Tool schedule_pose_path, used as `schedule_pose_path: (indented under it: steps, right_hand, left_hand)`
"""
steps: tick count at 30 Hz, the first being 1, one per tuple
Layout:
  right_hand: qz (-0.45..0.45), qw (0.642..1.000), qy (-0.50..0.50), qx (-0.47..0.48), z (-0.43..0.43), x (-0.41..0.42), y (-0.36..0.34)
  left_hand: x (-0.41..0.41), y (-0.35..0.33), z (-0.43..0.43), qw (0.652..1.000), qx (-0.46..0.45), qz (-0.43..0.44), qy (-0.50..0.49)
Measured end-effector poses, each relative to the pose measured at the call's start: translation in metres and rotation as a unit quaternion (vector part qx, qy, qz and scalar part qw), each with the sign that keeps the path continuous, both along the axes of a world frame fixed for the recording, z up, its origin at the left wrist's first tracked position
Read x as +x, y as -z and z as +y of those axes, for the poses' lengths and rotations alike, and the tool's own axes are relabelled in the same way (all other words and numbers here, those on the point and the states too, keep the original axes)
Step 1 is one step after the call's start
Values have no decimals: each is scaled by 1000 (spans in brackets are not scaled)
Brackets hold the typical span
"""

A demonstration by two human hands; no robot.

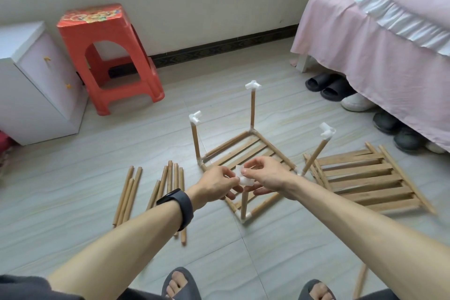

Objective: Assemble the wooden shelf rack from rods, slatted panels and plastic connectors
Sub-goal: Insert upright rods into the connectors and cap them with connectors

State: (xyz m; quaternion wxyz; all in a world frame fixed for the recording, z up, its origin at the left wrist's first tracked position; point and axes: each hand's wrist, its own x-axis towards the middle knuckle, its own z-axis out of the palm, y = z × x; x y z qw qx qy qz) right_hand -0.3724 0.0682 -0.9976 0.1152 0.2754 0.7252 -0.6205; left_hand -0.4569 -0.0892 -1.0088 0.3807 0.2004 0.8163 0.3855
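Note:
The part-built rack (246, 151) stands on the floor: a slatted bottom panel framed by rods, with upright rods at its corners. Three uprights carry white plastic connectors (252, 85) on top. On the near upright rod (244, 204) sits another white connector (243, 176), pinched from the left by my left hand (219, 184) and from the right by my right hand (264, 174). Both hands hover over the rack's near corner. Spare slatted panels (367, 180) lie to the right. Several loose rods (168, 185) lie to the left.
A red plastic stool (107, 56) and a white cabinet (34, 80) stand at the back left. A bed with a pink skirt (379, 39) fills the right, with shoes (328, 86) under it. One stray rod (361, 281) lies by my right foot.

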Motion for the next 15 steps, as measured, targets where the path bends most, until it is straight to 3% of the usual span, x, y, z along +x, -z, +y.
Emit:
schedule_pose_path:
  steps: [15]
  right_hand:
    - [-38, 999, 15, -34, 13, 3, 23]
  left_hand:
    - [2, 7, 8, 1000, -2, -9, 16]
